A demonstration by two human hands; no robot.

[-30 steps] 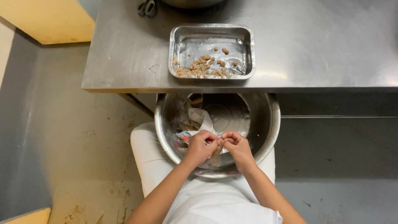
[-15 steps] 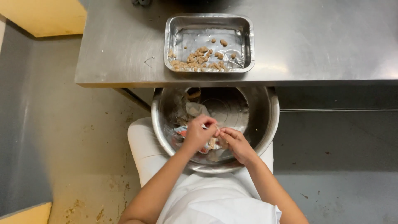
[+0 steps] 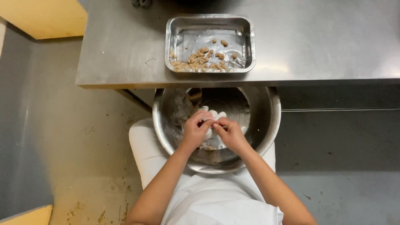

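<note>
Steel table (image 3: 316,46): spanned the top of the view, bare and scuffed, front edge running straight across. Worn grey floor (image 3: 341,166): below and right of the table; stained, yellowed patch to the lower left. Yellow panel (image 3: 46,18): left of the table's far corner.

Round steel bowl (image 3: 266,125): sat just below the table's front edge, rear rim tucked under it, resting on a white-clothed lap (image 3: 146,154).

Rectangular steel tray (image 3: 209,43): stood on the table, directly beyond the bowl, holding small brown pieces (image 3: 200,58) along its near side.

Left hand (image 3: 195,130) and right hand (image 3: 230,134): over the bowl's centre, fingertips together, pinched on a small pale piece (image 3: 213,125). White scraps (image 3: 216,114): inside the bowl, just beyond the fingers.
</note>
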